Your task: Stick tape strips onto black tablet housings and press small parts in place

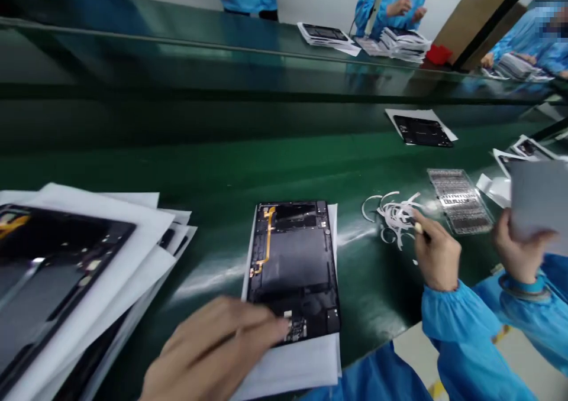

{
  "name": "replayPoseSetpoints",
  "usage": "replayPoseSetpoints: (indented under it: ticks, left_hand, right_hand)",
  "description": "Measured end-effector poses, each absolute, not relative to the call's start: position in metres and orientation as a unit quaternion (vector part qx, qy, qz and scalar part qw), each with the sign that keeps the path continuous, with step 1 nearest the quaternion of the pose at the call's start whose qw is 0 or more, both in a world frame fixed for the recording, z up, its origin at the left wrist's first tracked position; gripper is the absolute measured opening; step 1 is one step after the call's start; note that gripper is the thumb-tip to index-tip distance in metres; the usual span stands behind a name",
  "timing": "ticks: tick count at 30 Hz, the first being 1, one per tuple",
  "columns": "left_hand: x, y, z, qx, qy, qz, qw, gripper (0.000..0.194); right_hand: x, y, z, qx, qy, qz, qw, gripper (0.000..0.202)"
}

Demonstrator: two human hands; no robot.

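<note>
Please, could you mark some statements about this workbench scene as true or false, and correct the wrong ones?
1. The left hand is at the lower end of the dark device shell. True.
2. The orange ribbon runs along the right side of this shell in the view. False: it runs along the left side.
3. Curled white strips lie by the right hand. True.
4. The co-worker's hand at the far right holds a red box. False: it holds a grey sheet.
</note>
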State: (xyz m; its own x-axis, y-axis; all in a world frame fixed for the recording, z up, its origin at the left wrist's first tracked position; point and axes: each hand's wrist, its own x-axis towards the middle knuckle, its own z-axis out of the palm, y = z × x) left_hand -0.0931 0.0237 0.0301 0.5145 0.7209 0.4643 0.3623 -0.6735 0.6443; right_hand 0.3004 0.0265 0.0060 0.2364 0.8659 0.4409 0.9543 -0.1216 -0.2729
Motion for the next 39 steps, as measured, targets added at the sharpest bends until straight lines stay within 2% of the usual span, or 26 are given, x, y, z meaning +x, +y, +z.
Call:
replayPoseSetpoints:
  ticks: [3,5,8,11,13,15,18,21,23,26,29,33,39]
  left_hand:
    - [-0.071,0.057,0.038,0.814,0.330,0.411,0.242,0.017]
    - [-0.060,0.076,0.036,0.805,0.333,0.413,0.265,0.006]
    - [-0.050,0.094,0.026,0.784,0.354,0.400,0.316,0.007]
    - [-0.043,0.105,0.019,0.767,0.370,0.394,0.345,0.017]
    - [-0.037,0.110,0.017,0.761,0.370,0.394,0.360,0.022]
    - [-0.034,0.114,0.015,0.747,0.373,0.392,0.387,0.022]
    - [-0.039,0.104,0.011,0.700,0.425,0.419,0.392,0.027]
    - [-0.055,0.064,0.004,0.695,0.498,0.423,0.299,0.034]
    - [-0.068,0.028,-0.004,0.777,0.478,0.327,0.249,0.036]
    - [-0.081,-0.018,-0.015,0.884,0.410,0.134,0.183,0.064]
    - [-0.082,-0.036,-0.022,0.914,0.382,0.052,0.128,0.085]
    - [-0.079,-0.033,-0.022,0.926,0.358,0.040,0.112,0.081]
    - [-0.075,-0.027,-0.016,0.937,0.330,0.034,0.113,0.051]
  right_hand:
    - [0.292,0.025,0.018,-0.748,-0.590,-0.154,0.264,0.035]
    - [0.271,0.033,0.027,-0.725,-0.611,-0.114,0.297,0.029]
    - [0.222,0.050,0.034,-0.632,-0.707,0.107,0.299,0.023]
    - [0.175,0.067,0.031,-0.549,-0.722,0.341,0.247,0.034]
    - [0.157,0.076,0.026,-0.534,-0.681,0.434,0.251,0.043]
    - [0.151,0.080,0.020,-0.527,-0.644,0.479,0.281,0.043]
    - [0.151,0.081,0.016,-0.525,-0.619,0.495,0.310,0.037]
    - [0.153,0.080,0.014,-0.535,-0.622,0.478,0.313,0.026]
    - [0.152,0.080,0.013,-0.542,-0.629,0.463,0.311,0.013]
    - [0.151,0.081,0.009,-0.545,-0.635,0.454,0.305,0.008]
    - [0.152,0.082,0.004,-0.553,-0.635,0.446,0.303,0.010]
    - [0.153,0.082,-0.002,-0.559,-0.645,0.426,0.302,0.008]
    - [0.153,0.082,-0.008,-0.543,-0.676,0.403,0.292,0.015]
